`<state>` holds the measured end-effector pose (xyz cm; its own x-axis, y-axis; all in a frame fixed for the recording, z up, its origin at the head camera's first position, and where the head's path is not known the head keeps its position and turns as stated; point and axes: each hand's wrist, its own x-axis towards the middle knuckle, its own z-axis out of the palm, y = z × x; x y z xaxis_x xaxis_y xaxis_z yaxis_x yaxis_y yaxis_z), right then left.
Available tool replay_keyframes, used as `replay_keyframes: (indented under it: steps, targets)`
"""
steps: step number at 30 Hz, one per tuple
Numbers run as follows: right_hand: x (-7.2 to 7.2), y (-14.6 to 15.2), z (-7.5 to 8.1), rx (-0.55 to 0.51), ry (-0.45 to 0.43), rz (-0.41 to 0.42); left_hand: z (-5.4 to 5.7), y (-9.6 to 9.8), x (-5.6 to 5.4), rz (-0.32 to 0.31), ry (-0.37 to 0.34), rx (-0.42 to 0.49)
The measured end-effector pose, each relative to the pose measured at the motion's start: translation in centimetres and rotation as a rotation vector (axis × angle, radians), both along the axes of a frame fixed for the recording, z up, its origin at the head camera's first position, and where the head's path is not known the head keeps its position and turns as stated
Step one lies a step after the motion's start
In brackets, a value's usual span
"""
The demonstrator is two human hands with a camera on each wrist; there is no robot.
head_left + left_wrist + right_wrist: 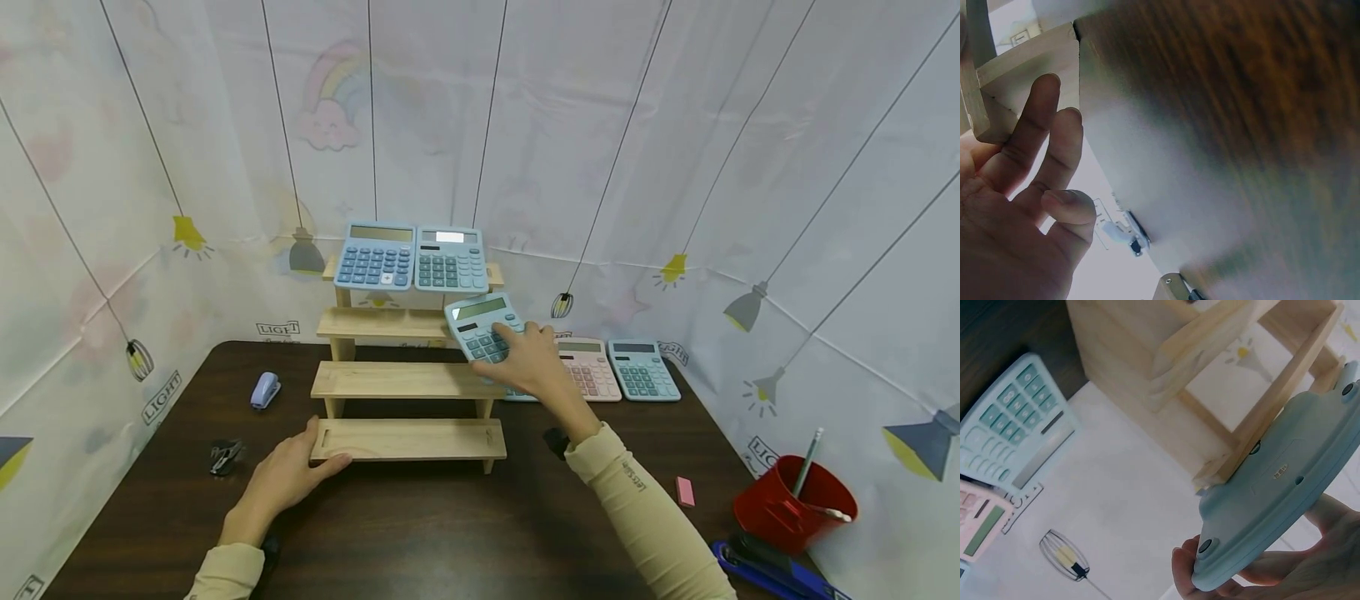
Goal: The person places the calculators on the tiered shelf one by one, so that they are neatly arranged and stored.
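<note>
My right hand [531,360] grips a light blue calculator [480,310], tilted at the right end of a four-tier wooden display stand [397,379]. In the right wrist view, the underside of the calculator [1282,481] lies close against a wooden tier; whether it bears weight there I cannot tell. My left hand [281,473] holds the left corner of the lowest tier, thumb at its front edge. From the left wrist, its other fingers [1063,150] hang loosely below the wood. Two blue calculators, one left [375,257] and one right [452,260], lean side by side on the top tier.
Right of the stand, a pink calculator [588,368] and a blue one [643,370] lie on the dark table, with another partly hidden. A lilac stapler [265,390] and a black item [225,456] sit left. A pink eraser [685,492], red cup [783,508] and blue stapler [772,571] are right.
</note>
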<state>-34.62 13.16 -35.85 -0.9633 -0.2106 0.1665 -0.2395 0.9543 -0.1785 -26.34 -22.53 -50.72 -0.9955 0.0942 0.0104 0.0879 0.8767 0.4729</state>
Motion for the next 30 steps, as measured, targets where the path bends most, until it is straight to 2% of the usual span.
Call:
replay_keyframes:
  steps: [19,30]
  targets:
    - [0.0,-2.1,-0.7,-0.014,0.061,0.036,-0.1,0.0,0.0,0.007,-0.007,-0.002]
    - [-1.0,-3.1,-0.8,-0.042,0.065,0.041,-0.3,0.0,-0.1,0.006,0.001,-0.005]
